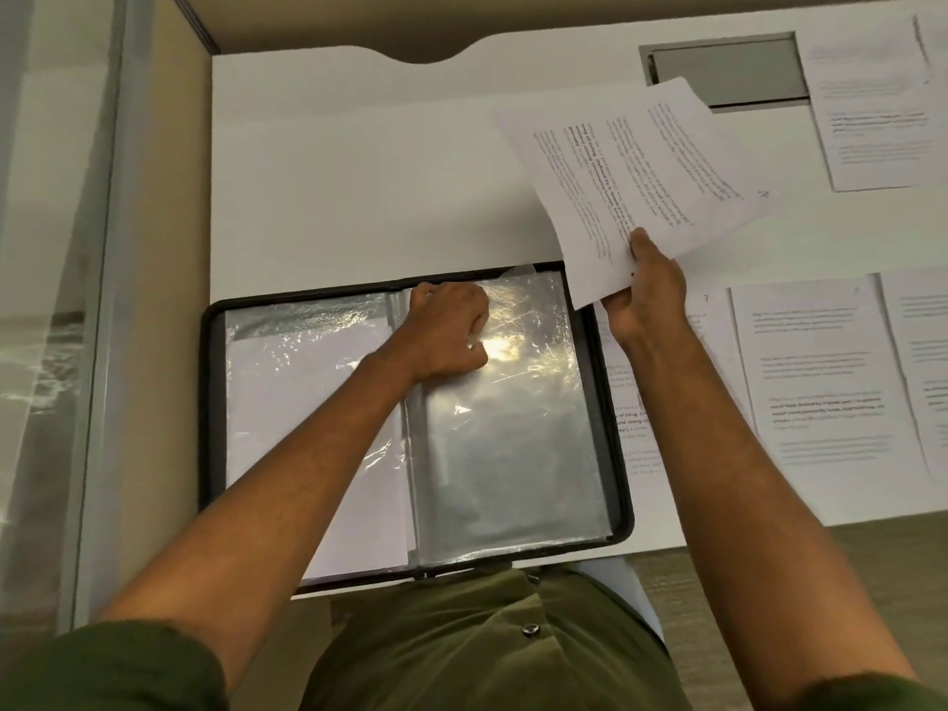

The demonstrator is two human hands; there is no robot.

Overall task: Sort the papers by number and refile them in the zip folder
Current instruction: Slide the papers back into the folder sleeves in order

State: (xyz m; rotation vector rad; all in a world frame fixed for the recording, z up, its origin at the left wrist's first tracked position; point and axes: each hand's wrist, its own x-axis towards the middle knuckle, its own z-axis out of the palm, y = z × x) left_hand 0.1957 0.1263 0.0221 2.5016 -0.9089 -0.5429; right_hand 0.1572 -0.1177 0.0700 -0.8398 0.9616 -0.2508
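A black zip folder (213,402) lies open on the white desk in front of me. Its left side shows a clear sleeve with a white sheet (287,402) inside. On its right side lies a shiny clear sleeve (518,433) with nothing visible in it. My left hand (447,331) rests near the top of the spine, its fingers curled on the top of the right sleeve. My right hand (644,289) grips a fanned bunch of printed papers (631,177) by their lower edge, above the folder's upper right corner.
More printed sheets (821,382) lie side by side on the desk (359,171) to the right of the folder, and another sheet (872,105) lies at the far right top. A grey cable hatch (728,69) is set in the desk. A glass partition (61,300) runs along the left.
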